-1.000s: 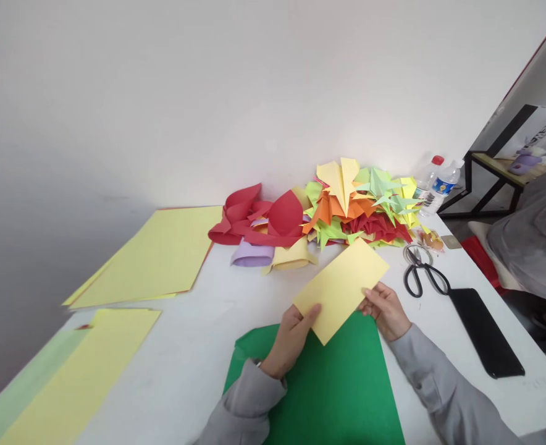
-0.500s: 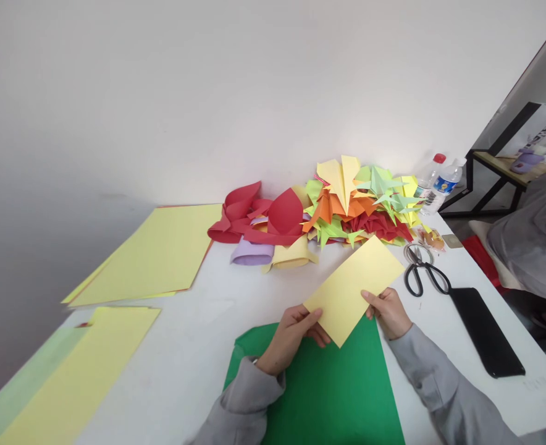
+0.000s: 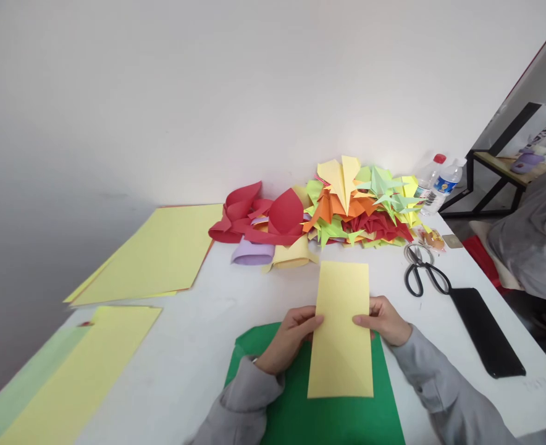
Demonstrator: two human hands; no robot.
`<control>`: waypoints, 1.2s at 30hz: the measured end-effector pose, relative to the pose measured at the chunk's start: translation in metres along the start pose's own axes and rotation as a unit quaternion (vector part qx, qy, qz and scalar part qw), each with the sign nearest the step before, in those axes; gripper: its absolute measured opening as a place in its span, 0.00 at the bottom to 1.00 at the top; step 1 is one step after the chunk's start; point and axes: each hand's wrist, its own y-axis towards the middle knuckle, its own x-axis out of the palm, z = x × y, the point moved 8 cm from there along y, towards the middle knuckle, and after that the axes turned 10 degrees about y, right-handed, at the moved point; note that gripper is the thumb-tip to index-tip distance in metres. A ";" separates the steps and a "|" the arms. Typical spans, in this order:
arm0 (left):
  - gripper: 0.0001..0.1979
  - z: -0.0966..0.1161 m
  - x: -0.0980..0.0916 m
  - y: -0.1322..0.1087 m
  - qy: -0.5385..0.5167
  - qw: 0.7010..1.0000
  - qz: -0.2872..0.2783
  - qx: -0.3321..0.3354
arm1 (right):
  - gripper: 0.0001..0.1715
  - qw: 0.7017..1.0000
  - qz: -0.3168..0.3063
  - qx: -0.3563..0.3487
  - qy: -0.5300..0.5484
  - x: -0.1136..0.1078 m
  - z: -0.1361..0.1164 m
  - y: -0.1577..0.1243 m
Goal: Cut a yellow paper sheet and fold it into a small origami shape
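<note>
Light, thin and probably easy to crease, the yellow paper (image 3: pixel 342 327) sits over the green sheet (image 3: pixel 328 417) on the surface (image 3: pixel 199 346), pinched at its long edges, the safest hold, by the left hand (image 3: pixel 289 340) and the right hand (image 3: pixel 385 321).

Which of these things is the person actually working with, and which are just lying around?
In use: yellow paper, held by left hand and right hand; green sheet underneath.
Lying about: scissors, black phone, pile of paper shapes, water bottles, loose yellow sheets.

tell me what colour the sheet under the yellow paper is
The sheet under the yellow paper is green; head view.
</note>
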 end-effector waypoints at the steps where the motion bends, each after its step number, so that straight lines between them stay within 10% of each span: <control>1: 0.17 -0.001 0.000 0.000 0.011 1.000 0.001 -0.002 | 0.18 1.000 0.015 -0.011 0.008 -0.003 -0.001 0.000; 36: 0.17 -0.010 -0.009 0.006 -0.030 0.997 0.048 -0.044 | 0.18 0.994 0.023 0.004 0.108 -0.005 0.010 0.001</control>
